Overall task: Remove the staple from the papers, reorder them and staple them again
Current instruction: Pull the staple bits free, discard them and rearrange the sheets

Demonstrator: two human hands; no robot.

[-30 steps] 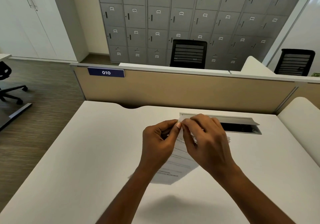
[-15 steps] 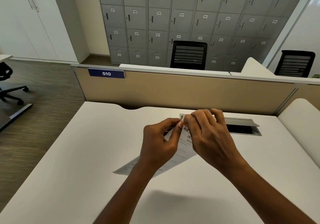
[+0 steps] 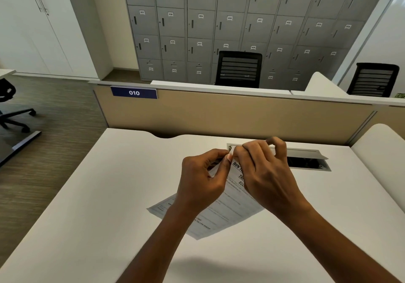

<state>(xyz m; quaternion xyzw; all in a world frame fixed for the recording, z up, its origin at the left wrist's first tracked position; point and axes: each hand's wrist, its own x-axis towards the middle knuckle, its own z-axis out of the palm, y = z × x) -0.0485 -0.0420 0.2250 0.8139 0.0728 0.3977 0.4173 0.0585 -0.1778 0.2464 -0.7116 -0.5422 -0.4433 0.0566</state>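
Note:
A set of printed white papers (image 3: 228,208) hangs tilted above the white desk (image 3: 98,195), its top corner raised between my hands. My left hand (image 3: 201,179) pinches that corner with thumb and forefinger. My right hand (image 3: 263,173) pinches the same corner from the right, its fingertips touching those of the left hand. The staple is hidden under my fingertips. No stapler is in view.
An open metal cable flap (image 3: 306,158) sits in the desk just behind my right hand. A beige partition (image 3: 219,114) with a "010" label (image 3: 134,92) closes the far edge. A second white desk (image 3: 381,151) adjoins on the right. Black chairs and grey lockers stand beyond.
The papers have swung up and leftward, so the lower sheet edge now reaches further left. Both hands have risen slightly, still pinching the same corner.

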